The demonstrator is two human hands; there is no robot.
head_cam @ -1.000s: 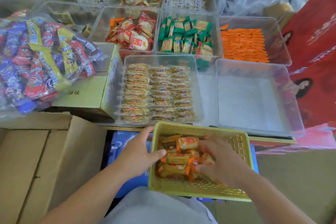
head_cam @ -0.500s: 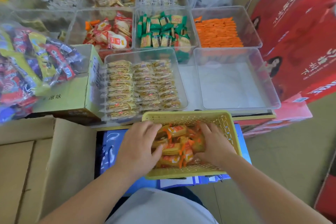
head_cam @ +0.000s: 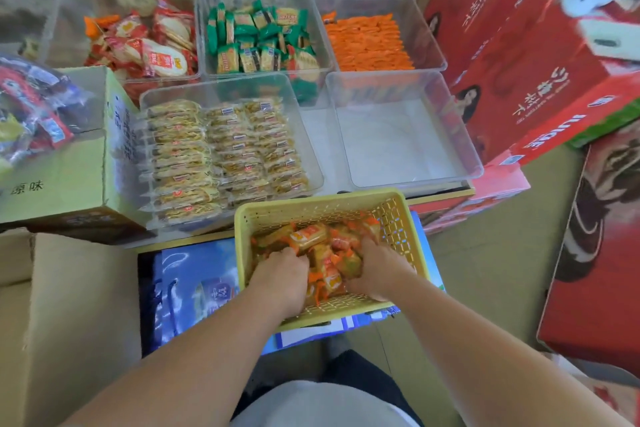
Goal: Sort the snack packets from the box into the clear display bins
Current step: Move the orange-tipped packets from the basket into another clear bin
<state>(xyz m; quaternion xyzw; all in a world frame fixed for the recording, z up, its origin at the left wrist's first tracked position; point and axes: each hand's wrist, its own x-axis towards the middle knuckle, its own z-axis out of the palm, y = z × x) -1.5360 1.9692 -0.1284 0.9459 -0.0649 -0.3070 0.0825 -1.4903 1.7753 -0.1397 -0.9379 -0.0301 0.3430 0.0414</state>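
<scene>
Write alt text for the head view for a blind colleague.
A person's left hand and right hand grasp orange-wrapped snack packets inside a yellow perforated plastic basket. Just beyond stands an empty clear plastic bin.

2 forearms forward, left hand [head_cam: 282,279] and right hand [head_cam: 375,269] close together, fingers [head_cam: 295,259] curled into snack packets [head_cam: 310,236]

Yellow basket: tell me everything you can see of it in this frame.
The yellow basket is a rectangular, plastic-looking tub with perforated lattice walls and a solid rim. It sits upright just in front of the clear bins, over a blue bag. It holds a heap of orange packets. The left hand and right hand both reach inside and grip into the heap.
</scene>
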